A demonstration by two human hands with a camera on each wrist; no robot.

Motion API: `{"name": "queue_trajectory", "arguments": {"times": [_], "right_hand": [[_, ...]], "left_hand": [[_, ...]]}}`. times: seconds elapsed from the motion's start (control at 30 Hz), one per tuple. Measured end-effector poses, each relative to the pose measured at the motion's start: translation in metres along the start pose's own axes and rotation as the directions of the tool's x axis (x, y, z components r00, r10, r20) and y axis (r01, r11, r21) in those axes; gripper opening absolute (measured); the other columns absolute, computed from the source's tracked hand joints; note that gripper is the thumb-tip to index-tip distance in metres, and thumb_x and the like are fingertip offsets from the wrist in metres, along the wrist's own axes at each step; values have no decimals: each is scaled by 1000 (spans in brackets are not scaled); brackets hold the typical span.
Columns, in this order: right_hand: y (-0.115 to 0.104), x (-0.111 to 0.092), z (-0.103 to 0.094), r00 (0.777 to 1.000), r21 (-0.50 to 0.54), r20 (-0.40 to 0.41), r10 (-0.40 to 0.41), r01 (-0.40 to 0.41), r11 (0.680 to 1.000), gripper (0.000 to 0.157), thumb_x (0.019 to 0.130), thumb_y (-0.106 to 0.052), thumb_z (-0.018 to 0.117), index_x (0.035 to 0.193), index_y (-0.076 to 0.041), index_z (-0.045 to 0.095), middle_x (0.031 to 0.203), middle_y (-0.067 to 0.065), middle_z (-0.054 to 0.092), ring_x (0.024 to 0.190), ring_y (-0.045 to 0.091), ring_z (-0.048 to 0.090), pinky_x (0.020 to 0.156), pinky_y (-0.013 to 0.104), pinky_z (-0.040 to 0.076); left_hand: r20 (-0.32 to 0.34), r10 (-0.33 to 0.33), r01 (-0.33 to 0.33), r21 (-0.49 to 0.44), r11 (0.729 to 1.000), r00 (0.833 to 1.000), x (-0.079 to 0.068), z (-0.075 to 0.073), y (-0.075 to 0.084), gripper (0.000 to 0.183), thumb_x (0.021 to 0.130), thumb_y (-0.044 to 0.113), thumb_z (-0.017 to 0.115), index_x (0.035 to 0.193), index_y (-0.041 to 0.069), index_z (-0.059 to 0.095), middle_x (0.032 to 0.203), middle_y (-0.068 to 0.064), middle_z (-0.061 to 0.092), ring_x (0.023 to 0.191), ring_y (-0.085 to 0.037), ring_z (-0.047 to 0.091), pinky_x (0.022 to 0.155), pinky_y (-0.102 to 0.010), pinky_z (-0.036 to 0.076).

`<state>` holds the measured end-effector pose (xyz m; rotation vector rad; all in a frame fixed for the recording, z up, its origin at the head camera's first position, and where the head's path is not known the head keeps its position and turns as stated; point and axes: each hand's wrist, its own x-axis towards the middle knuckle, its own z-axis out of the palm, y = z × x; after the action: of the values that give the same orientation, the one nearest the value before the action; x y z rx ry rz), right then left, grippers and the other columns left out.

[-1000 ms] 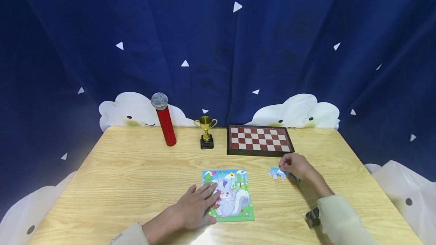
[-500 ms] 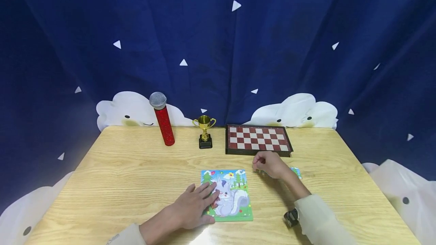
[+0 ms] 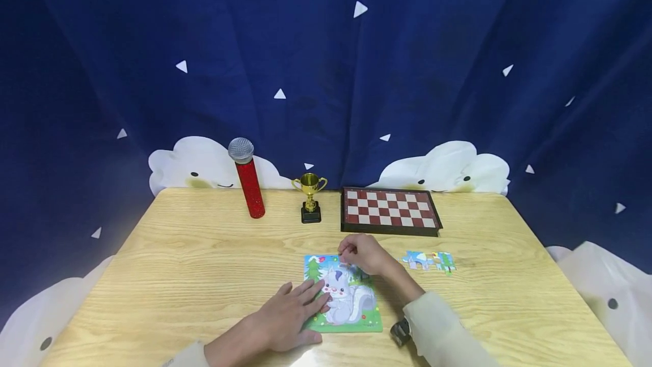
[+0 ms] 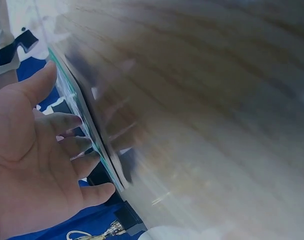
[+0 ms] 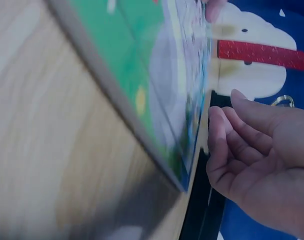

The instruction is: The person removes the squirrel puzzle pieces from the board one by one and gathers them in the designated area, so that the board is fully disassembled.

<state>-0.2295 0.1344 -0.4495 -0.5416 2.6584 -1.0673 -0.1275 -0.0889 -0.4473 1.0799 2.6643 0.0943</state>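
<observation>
A square squirrel puzzle point(image 3: 351, 304) lies on the table before me. My left hand point(image 3: 292, 319) rests on its left side with the fingers spread; the left wrist view shows that hand point(image 4: 37, 145) palm first against the puzzle's edge. My right hand point(image 3: 364, 254) is over the puzzle's top edge, fingers loosely bent. In the right wrist view a gap shows between the thumb and forefinger of this hand point(image 5: 267, 155), and no piece is seen in it. Several loose puzzle pieces point(image 3: 420, 260) lie in a row on the right.
A red microphone point(image 3: 251, 188) stands at the back left. A small gold trophy point(image 3: 309, 200) and a red-and-white checkered board point(image 3: 391, 211) sit along the table's rear. Behind hangs a dark blue curtain point(image 3: 285, 44).
My right hand has moved left from the loose pieces to the puzzle's top edge, uncovering the row of pieces. The left hand has stayed on the puzzle.
</observation>
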Motion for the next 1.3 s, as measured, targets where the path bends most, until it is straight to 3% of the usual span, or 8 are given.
{"name": "queue_trajectory", "arguments": {"times": [0.33,0.57,0.93,1.3], "right_hand": [[-17,3,23,999,-19,19,-33,34,999,8,86,-10,67,93,-6,68,76,-2,63,66,7,52,64,20,42],[-19,1,25,999,9,52,-16,16,1000,9,86,-7,66,94,-4,67,70,-2,60,56,7,49,49,17,39],[-19,3,27,998,12,63,-14,13,1000,15,87,-7,64,102,-1,66,68,0,58,53,7,48,48,18,38],[-22,4,26,996,0,82,35,-35,999,13,87,-9,64,99,-5,66,64,0,57,53,8,49,49,20,39]], "left_hand": [[-21,6,-6,9,1000,1000,-6,2,2,71,91,60,44,150,23,29,158,-2,26,144,-24,27,107,-54,35],[-32,23,-22,26,999,999,-7,3,2,73,91,60,44,150,22,28,157,-2,28,144,-24,29,104,-55,37],[-18,19,-18,51,999,1000,-6,0,1,69,92,59,43,150,24,29,156,0,30,143,-22,30,105,-54,36],[-7,11,-11,30,999,1000,-5,0,1,68,92,58,44,149,24,31,155,0,31,143,-22,31,106,-54,36]]}}
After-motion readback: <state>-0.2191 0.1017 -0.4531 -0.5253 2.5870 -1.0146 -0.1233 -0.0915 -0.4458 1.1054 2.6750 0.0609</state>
